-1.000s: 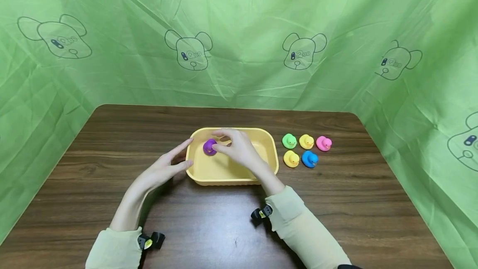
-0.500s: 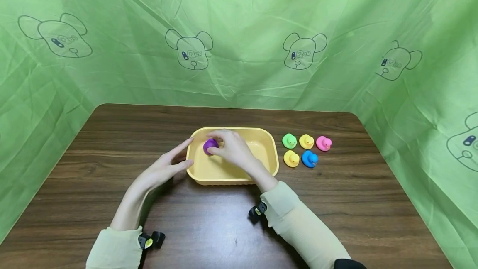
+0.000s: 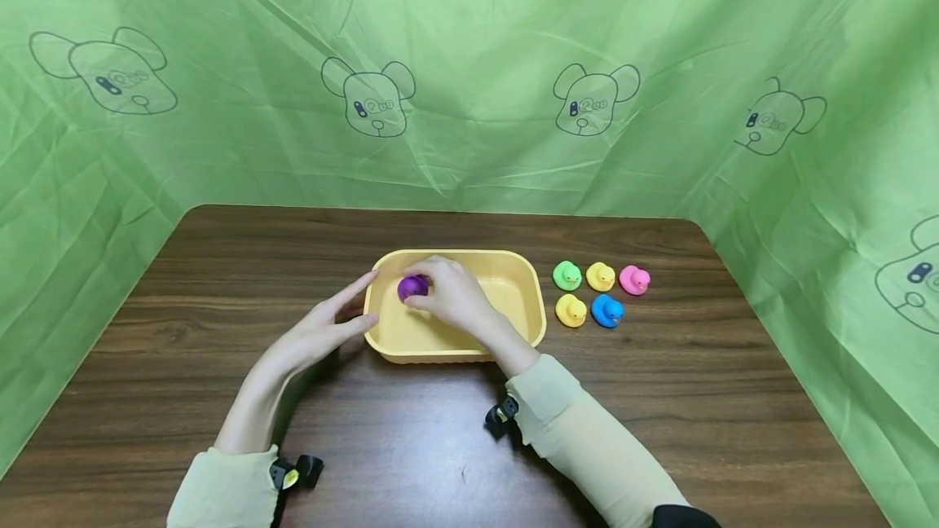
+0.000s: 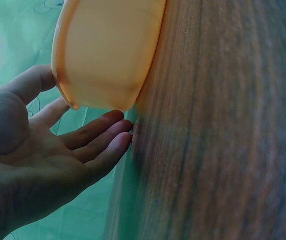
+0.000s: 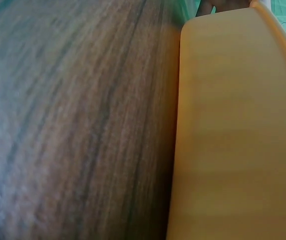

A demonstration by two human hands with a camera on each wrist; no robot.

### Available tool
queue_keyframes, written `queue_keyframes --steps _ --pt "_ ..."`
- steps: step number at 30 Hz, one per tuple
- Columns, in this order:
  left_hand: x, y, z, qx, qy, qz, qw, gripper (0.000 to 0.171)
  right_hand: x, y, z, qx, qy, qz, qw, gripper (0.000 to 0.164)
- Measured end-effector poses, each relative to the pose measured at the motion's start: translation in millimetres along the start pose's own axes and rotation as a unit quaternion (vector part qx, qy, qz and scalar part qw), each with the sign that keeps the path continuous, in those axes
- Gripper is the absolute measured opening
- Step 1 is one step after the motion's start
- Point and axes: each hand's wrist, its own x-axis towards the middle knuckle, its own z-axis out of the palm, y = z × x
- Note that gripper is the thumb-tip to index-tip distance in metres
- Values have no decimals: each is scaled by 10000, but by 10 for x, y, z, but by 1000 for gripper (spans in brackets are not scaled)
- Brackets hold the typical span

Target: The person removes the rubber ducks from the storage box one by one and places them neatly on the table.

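In the head view a purple rubber duck (image 3: 412, 288) sits at the left end of a pale yellow plastic tub (image 3: 517, 300). My right hand (image 3: 458, 296) reaches in over the tub's front side, thumb and fingers pinching the duck. The left hand (image 3: 317, 336) rests against the tub's left end, its spread fingertips at the rim. In the left wrist view that hand (image 4: 48, 145) has extended fingers, with two at the rim and the others just below the tub wall (image 4: 110, 55). Only the tub's outer side (image 5: 237, 125) fills the right wrist view, hiding the right hand.
Right of the tub stand a green duck (image 3: 567, 275), two yellow ducks (image 3: 600, 276), a pink duck (image 3: 634, 279) and a blue duck (image 3: 606, 310), in two rows. The brown wooden table (image 3: 411, 446) is bounded by a green curtain (image 3: 469, 161) behind and at the sides.
The right hand has moved slightly left, and its thumb and fingers have closed around the purple duck. My left hand stays at the tub's end.
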Motion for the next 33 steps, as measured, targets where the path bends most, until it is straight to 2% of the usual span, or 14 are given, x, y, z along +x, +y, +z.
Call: queue_keyframes --steps 8,14,21,33 --pt "5 -13 -5 97 31 -28 9999 74 3 -5 24 -7 48 3 10000 47" --pt "16 -33 -2 249 57 -40 9997 74 -13 -1 33 -2 150 -66 9999 40" --pt "16 -29 -2 178 55 -85 9998 73 -23 -1 37 -57 239 -144 9996 36" --pt "-9 15 2 264 53 13 9996 73 -23 -27 -4 21 31 -159 9999 36"
